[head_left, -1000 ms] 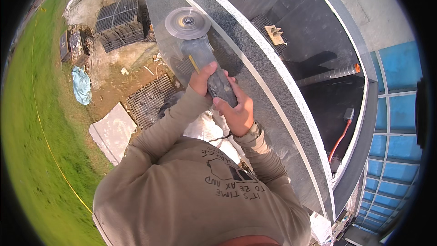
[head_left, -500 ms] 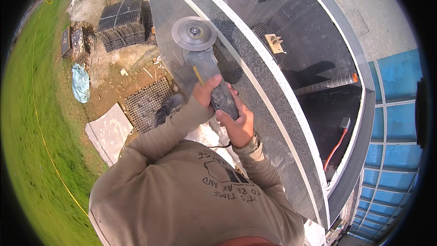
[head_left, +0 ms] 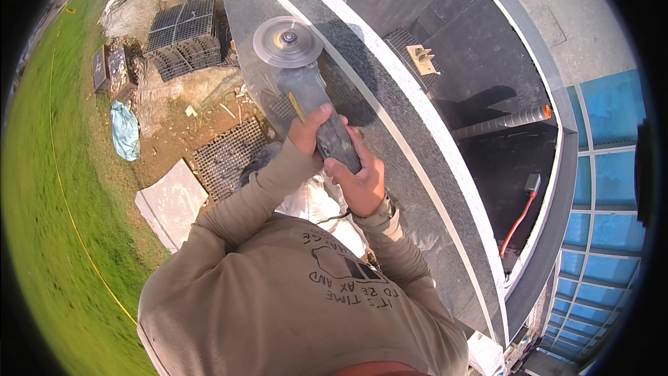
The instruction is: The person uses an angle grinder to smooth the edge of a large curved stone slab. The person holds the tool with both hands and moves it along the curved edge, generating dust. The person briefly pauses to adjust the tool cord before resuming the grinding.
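An angle grinder with a round disc, blurred as if spinning, is held in both hands. My left hand wraps around the left side of its body, beside a thin yellow strip. At the rear end, my right hand is closed around the dark casing. A cord trails from near my right wrist. The disc is over the smooth grey face of a curved stone wall, left of a pale strip along it. Whether the disc touches the stone, I cannot tell.
Behind the wall's white rim lies a dark recess with a duct-like pipe, grey boxes with orange conduit and a wooden piece. To the left are stacked black grids, a flat slab and grass.
The grinder and both hands have shifted slightly away and to the left along the wall. My grip looks the same, and the disc is blurred in both frames.
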{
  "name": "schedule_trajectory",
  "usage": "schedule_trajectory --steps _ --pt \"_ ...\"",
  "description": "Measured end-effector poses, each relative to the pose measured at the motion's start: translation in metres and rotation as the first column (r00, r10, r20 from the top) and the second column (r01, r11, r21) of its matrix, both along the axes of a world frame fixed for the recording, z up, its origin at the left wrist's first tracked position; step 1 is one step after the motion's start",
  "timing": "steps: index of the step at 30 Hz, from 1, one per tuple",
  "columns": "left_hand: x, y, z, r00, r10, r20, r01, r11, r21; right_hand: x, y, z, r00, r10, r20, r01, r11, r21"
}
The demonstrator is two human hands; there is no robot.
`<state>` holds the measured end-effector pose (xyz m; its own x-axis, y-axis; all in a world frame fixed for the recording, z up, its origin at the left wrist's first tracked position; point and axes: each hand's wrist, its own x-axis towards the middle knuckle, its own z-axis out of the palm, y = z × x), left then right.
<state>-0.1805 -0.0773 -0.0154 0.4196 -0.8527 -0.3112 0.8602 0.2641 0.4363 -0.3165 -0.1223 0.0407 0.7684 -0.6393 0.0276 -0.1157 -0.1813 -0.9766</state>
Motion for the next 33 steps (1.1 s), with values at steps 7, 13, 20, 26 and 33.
schedule_trajectory --steps 7,13,20,26,33 --pt "0.013 -0.003 0.001 0.998 -0.032 0.050 0.030 0.999 0.037 0.014 -0.001 0.004 0.999 -0.011 0.030 0.011 1.000 -0.013" --pt "0.027 -0.006 0.002 0.997 -0.058 0.052 0.058 0.998 -0.006 0.029 0.000 0.008 0.998 -0.026 0.055 0.023 0.998 0.052" --pt "0.035 -0.008 0.005 0.996 -0.072 0.045 0.071 0.997 0.023 0.035 0.000 0.004 0.997 -0.027 0.073 0.025 0.999 0.032" --pt "0.041 -0.005 0.011 0.995 -0.102 -0.022 0.102 0.995 -0.007 0.039 0.005 0.006 0.999 -0.017 0.046 0.013 0.996 0.087" --pt "0.028 0.007 0.014 0.995 -0.099 0.025 0.099 0.995 0.003 0.025 0.016 0.012 1.000 -0.030 0.001 0.030 0.997 0.078"
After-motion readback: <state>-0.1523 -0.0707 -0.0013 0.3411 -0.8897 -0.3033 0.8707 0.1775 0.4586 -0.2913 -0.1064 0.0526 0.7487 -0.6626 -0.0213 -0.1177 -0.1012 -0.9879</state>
